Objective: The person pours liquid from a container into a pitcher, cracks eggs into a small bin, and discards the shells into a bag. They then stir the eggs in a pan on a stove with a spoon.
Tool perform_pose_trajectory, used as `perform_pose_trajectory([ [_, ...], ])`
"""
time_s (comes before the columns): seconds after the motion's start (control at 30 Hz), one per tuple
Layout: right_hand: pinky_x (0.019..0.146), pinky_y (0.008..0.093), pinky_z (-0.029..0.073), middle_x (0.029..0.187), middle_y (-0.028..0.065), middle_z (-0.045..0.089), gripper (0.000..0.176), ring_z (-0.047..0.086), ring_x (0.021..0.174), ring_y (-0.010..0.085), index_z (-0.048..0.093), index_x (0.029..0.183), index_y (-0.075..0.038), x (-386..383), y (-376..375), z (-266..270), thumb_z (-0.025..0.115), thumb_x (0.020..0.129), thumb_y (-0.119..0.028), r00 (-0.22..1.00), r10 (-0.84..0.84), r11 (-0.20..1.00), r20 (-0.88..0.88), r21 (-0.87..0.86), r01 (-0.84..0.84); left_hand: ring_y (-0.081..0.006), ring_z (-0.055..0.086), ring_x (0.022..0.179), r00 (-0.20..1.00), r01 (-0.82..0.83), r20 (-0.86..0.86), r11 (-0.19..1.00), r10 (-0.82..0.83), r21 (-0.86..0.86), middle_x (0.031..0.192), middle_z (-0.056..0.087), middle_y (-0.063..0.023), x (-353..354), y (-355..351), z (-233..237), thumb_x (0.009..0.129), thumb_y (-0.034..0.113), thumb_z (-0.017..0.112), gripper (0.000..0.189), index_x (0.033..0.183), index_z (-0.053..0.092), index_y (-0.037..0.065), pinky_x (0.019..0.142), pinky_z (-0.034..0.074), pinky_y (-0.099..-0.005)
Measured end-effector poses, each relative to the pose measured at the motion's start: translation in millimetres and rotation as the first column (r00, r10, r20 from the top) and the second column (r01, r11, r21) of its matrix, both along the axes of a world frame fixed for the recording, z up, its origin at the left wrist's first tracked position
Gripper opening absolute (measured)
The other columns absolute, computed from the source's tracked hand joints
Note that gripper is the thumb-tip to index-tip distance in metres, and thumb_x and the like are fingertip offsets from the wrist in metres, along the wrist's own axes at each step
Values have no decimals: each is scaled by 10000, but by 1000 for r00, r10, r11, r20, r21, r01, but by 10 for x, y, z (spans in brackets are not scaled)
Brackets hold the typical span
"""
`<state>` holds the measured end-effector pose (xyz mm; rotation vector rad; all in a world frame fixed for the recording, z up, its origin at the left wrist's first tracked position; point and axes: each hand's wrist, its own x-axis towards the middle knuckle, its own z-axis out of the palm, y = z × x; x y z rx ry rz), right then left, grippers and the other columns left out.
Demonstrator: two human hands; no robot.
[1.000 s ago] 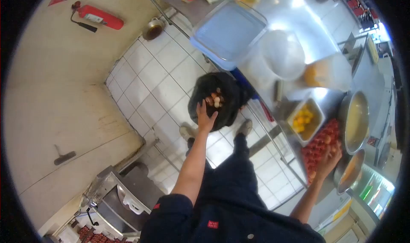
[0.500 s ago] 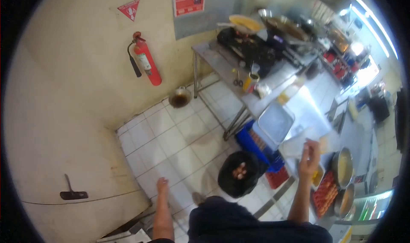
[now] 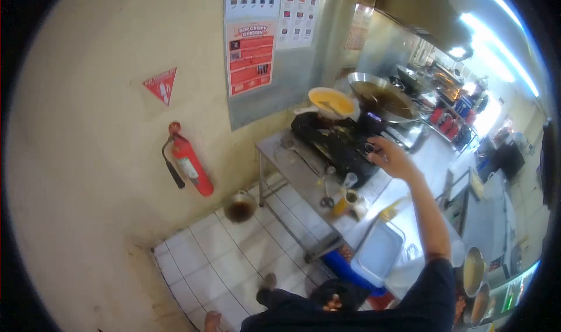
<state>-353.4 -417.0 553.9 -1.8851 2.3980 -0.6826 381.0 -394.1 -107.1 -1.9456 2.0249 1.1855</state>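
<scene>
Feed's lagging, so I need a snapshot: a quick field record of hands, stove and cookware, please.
Right hand: at the stove front, fingertips at a dark knob-like part; grip unclear
Left hand: apparently at the bottom edge; grip unclear
On stove: pan with yellow contents; wok with brown liquid
Under stove: steel table
Wall: fire extinguisher

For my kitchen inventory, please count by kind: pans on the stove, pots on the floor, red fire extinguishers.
Pans on the stove: 2
Pots on the floor: 1
Red fire extinguishers: 1
Total: 4
</scene>
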Motion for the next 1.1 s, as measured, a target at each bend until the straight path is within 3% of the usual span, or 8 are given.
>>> perform_pose_trajectory([
  [0.13,899,470,513,1206,234,547,508,611,1065,384,466,1277,-34,-878,-1371,-477,650,890,-307,943,-189,959,-272,154,237,-216,641,881,806,-452,-296,856,512,250,996,666,-126,-231,-585,416,855,125,676,228,1061,664,27,754,518,-320],
  [0.23,882,470,532,1234,248,534,521,609,1093,387,428,1294,-31,-1337,-2158,-1017,642,881,-266,875,-308,899,-373,187,396,-190,643,906,916,-317,-307,936,260,-153,1052,657,-119,-1162,-1191,1477,864,85,651,260,1114,642,15,774,523,-304],
  [0.43,782,449,576,1200,262,574,583,658,1034,364,359,1373,-71,-2406,-3177,-1673,631,867,-168,834,-360,842,-419,238,484,-188,629,990,714,-254,-699,945,38,-208,1053,664,-109,-3353,-2910,2772,939,149,642,283,1176,603,-1,875,502,-305],
  [0.57,727,425,586,1039,194,655,641,700,890,349,339,1420,-101,-2641,-3382,-1649,640,854,-116,836,-199,827,-511,370,423,-171,594,1066,328,14,-940,994,96,106,1121,635,-62,-5100,-4066,3400,989,185,588,273,1205,583,17,907,489,-323],
  [0.67,659,409,585,985,158,665,538,710,819,318,403,1391,-94,-2824,-3635,-1211,591,889,-129,757,-46,833,-651,394,389,-186,583,1100,350,228,-936,966,38,125,1144,622,-57,-6217,-4827,3722,997,297,580,350,1236,564,41,912,494,-361],
  [0.77,608,404,578,947,139,671,415,716,777,277,465,1335,-82,-3157,-3877,-758,522,928,-141,730,99,798,-676,492,347,-210,602,1103,426,303,-874,873,234,382,1221,586,-93,-7124,-5344,3970,998,455,521,488,1282,533,58,954,469,-375],
  [0.93,580,391,575,891,135,683,355,721,748,279,529,1267,-38,-3531,-4121,-152,528,923,-128,670,248,739,-700,584,336,-322,566,1194,563,692,-629,110,536,713,1306,566,-140,-7865,-5807,4146,989,613,344,682,1343,495,50,927,512,-514],
  [1.1,584,395,578,835,146,693,246,721,757,298,604,1116,9,-3933,-4132,-371,533,927,-132,643,243,722,-727,578,380,-309,559,1223,642,692,-684,122,346,712,1354,547,-146,-8055,-5743,4235,984,546,450,636,1361,483,34,920,527,-495],
])
